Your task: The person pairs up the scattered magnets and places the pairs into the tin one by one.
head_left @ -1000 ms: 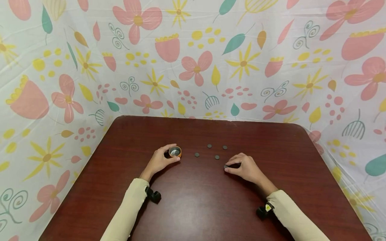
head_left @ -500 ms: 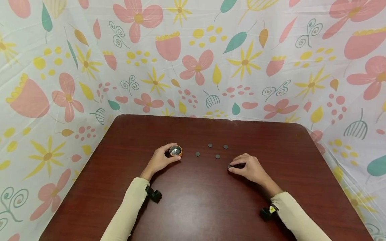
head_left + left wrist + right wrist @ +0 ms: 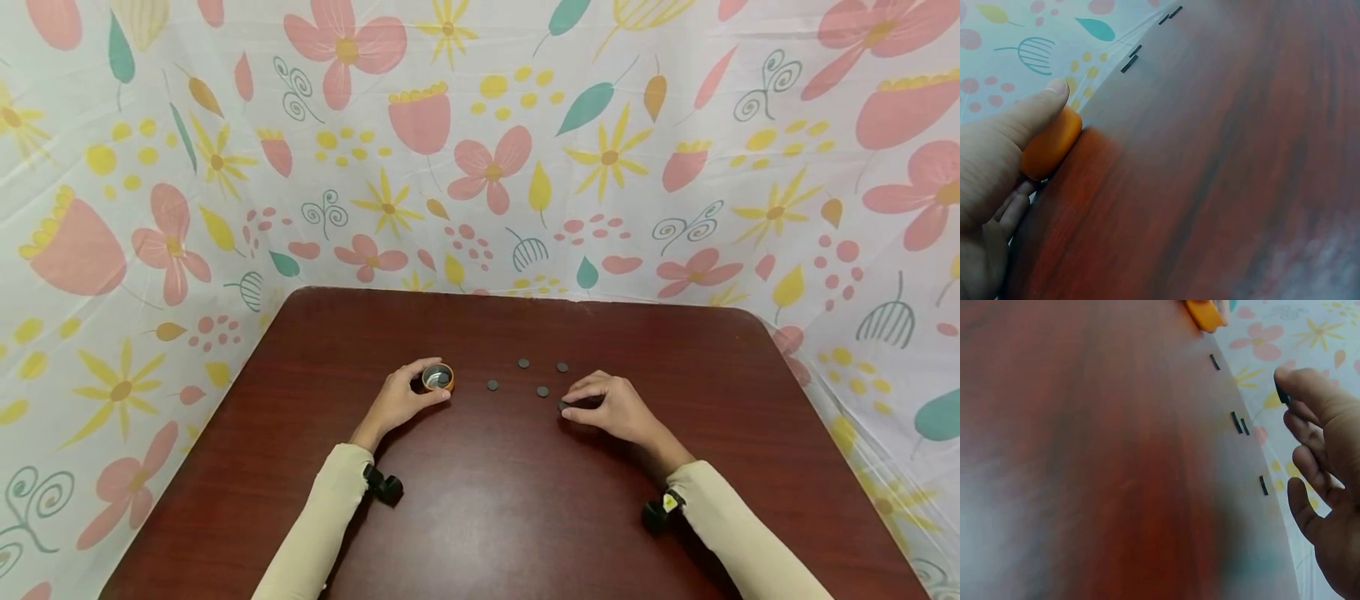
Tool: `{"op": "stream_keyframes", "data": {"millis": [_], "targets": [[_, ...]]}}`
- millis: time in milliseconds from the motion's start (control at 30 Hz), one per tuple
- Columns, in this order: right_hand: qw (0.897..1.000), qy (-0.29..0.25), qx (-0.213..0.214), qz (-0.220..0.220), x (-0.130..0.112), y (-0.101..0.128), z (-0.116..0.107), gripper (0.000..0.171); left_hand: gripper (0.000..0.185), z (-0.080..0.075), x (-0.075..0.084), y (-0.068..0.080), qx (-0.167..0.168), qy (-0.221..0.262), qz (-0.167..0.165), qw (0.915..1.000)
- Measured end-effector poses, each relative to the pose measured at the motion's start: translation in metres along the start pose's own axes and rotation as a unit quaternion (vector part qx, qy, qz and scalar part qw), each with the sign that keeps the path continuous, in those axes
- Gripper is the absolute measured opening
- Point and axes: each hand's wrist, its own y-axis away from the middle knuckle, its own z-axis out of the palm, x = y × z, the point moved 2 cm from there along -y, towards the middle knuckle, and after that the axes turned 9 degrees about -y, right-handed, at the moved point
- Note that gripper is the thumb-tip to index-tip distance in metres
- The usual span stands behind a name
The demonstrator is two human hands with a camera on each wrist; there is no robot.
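In the head view my left hand (image 3: 397, 404) grips a small round orange container (image 3: 451, 387) standing on the table, thumb on the near side and fingers on the far side. Its inside is silvery, and a dark disc (image 3: 443, 377) lies in it. The left wrist view shows the thumb along the container's smooth orange wall (image 3: 1054, 147). My right hand (image 3: 617, 407) pinches another dark disc (image 3: 562, 406) between thumb and fingertips. Seen from the right wrist, that disc (image 3: 1282, 392) is thin and held on edge, the other fingers loosely bent.
Several flat dark discs lie spread between the hands, among them a left one (image 3: 492, 385), a far one (image 3: 523, 363) and one near the right hand (image 3: 542, 392). The reddish-brown table (image 3: 480, 500) meets a flower-printed cloth (image 3: 487, 208) along its back edge.
My right hand, pinching its disc, has shifted slightly right, then back left and a little farther across the table. The left hand and the container have stayed in place.
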Motion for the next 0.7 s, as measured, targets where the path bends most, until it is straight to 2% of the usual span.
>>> {"op": "stream_keyframes", "data": {"millis": [400,700], "targets": [[0.995,-0.039,-0.090,-0.011,-0.018,-0.062,0.016,0.020,0.069,-0.003,0.003,-0.002,-0.006,0.003,-0.007,1.0000],[0.987,-0.055,-0.148,-0.031,-0.029,-0.118,0.054,0.015,0.069,-0.002,0.000,-0.003,-0.007,0.012,0.000,0.9999]]}}
